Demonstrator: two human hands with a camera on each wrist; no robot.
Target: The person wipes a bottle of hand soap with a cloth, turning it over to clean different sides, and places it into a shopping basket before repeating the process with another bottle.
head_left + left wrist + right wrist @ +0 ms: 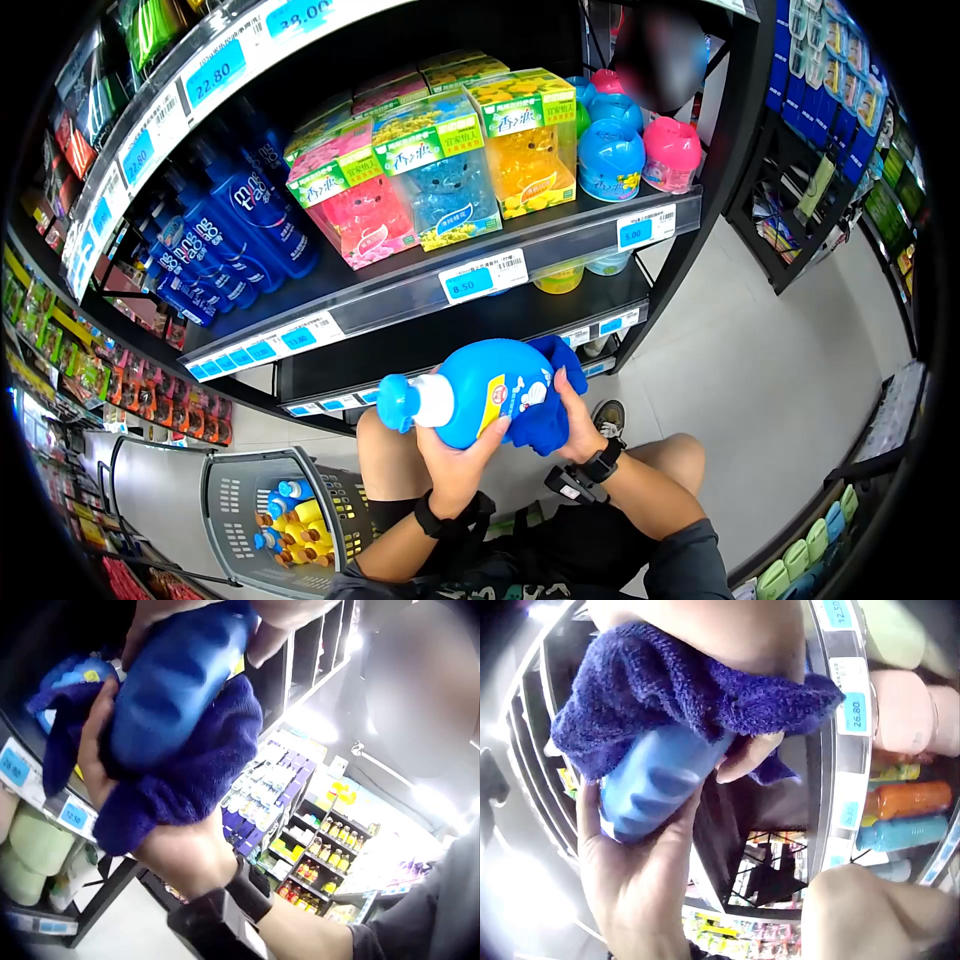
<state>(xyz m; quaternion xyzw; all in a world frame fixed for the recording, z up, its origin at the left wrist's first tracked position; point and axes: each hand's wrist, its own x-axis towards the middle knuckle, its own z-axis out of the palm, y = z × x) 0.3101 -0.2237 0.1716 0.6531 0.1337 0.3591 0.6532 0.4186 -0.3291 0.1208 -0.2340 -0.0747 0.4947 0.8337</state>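
Note:
My left hand (pixel 460 468) grips a large blue bottle (pixel 482 375) near its white collar, thumb over the yellow label. The bottle lies on its side in the air above my lap, blue cap to the left. My right hand (pixel 580 425) holds a dark blue cloth (pixel 543 428) against the base end. In the left wrist view the cloth (pixel 210 772) wraps beside the bottle (pixel 172 690), with right-hand fingers behind it. The right wrist view shows my left palm (pixel 634 877) under the bottle (pixel 656 780), and the cloth (pixel 630 690) bunched over its other end.
A shelf (pixel 400 290) ahead carries blue pump bottles (pixel 255 205), boxed bottles (pixel 440 165) and round blue and pink containers (pixel 612 160). At the lower left a grey basket (pixel 225 500) holds several yellow and blue bottles. Pale floor (pixel 700 330) shows at the right.

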